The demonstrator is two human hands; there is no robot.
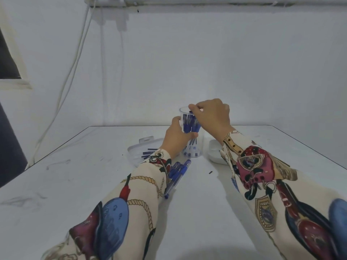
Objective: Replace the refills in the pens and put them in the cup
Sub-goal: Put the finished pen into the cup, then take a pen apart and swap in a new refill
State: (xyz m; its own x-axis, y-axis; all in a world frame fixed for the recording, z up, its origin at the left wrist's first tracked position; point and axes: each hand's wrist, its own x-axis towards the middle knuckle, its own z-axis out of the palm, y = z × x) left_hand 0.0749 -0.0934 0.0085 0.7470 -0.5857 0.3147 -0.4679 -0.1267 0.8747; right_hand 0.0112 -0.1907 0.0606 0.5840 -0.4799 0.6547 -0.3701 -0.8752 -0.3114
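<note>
- Left hand (177, 136) is gripping the clear cup (190, 132).
- Right hand (212, 114) is pinching a blue pen (193, 119), standing upright, at the rim's 3 o'clock side.

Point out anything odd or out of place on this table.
Nothing is spilled or damaged. The cup stands upright, gripped by the left hand. A small dark speck lies alone on the table, beside the loose pens.

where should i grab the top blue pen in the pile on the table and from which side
Pinch the topmost blue pen across the clear stretch of barrel below its blue cap, coming straight down from above. It lies flat and slanted beside the left sleeve, cap end toward the cup, on top of the other pens, so only its upper side is free. The right hand probably has the clearer path.
</note>
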